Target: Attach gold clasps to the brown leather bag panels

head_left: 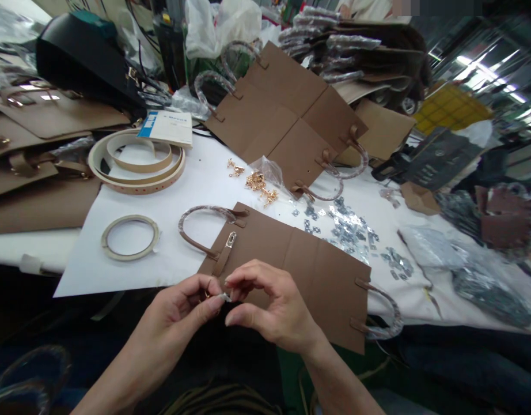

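Observation:
A flat brown leather bag panel with wrapped handles at both ends lies at the table's near edge. A gold clasp sits on its strap near the left handle. My left hand and my right hand meet over the panel's near left corner. Both pinch a tiny pale piece between thumb and fingertips; I cannot make out what it is. A pile of small gold fittings lies on a clear bag beyond the panel.
A second brown panel lies farther back. Tape rolls and coiled strap sit to the left on white paper. Silver foil scraps are scattered at right. Stacked brown panels fill the left edge.

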`<state>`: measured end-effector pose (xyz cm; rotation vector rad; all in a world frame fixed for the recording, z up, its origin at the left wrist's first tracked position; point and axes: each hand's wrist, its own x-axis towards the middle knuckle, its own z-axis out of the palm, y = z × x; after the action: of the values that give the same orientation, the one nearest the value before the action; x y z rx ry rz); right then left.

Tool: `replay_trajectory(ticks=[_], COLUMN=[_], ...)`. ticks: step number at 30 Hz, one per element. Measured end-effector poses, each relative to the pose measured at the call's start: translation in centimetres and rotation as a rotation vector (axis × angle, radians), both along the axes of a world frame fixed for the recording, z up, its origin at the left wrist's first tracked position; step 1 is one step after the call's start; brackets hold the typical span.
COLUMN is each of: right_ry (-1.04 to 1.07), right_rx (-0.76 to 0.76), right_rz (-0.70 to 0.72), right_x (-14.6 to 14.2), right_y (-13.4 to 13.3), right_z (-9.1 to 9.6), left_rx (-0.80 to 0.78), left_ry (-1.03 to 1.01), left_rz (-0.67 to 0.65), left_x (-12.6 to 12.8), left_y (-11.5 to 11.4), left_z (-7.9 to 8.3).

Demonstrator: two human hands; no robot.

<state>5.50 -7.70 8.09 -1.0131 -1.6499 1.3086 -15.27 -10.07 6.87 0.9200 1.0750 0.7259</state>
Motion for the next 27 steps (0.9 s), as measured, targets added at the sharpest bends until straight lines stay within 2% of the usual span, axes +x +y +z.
replay_trajectory(ticks=[4,7,13,16,21,27], right_ry=[0.007,0.121,0.532,0.708,0.913,1.042], right_rx=[-0.133,-0.284,-0.532,-0.661,-0.865,-0.898], right_rz=[-0.092,-0.131,-0.336,-0.391,-0.431,-0.454], right_x=[-1.4,-1.3,-1.8,-2.9,-4.6,-5.6], right_y=[-0.6,-0.8,-1.9,-2.7,-3.7,-3.7], right_z=[-0.1,-0.4,-2.3,-3.1,-3.7,-3.8], left_rx=[-0.015,-0.051,-0.22,-0.238,-0.256,-0.233], left_ry=[0.017,-0.02,-0.258,-0.328,-0.36,-0.333], left_rz=[0.018,0.078,0.409,0.509,0.565,0.566], left_x=[0.2,0.4,2.0,2.9,3.6,3.8], left_y=[0.0,-0.2,-0.6,-0.7,-0.8,-1.0], left_z=[-0.1,-0.7,-1.9,-1.9,-1.9,-2.4])
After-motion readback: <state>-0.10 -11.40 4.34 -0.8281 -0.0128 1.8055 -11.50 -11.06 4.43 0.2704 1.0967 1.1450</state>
